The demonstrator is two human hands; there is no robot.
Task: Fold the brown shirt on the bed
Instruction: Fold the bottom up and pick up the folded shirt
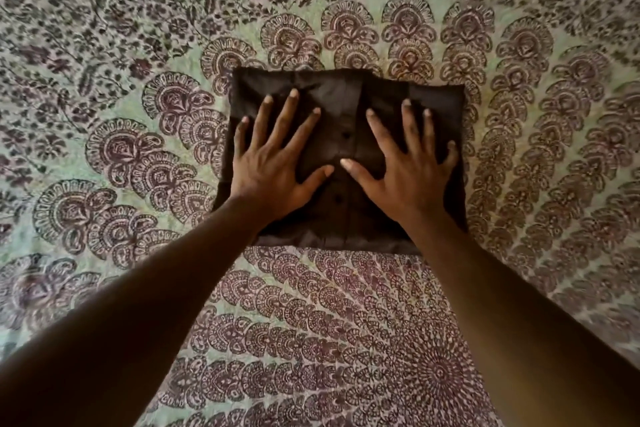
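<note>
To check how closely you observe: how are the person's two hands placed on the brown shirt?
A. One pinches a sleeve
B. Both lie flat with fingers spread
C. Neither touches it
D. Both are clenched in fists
B: the left hand and right hand press flat, fingers spread, on the folded brown shirt.

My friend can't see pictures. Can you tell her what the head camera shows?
Two open hands, the left hand and right hand, press flat on a brown shirt folded into a neat rectangle, its button strip facing up. It lies on a bedspread printed with green and maroon patterns.
</note>
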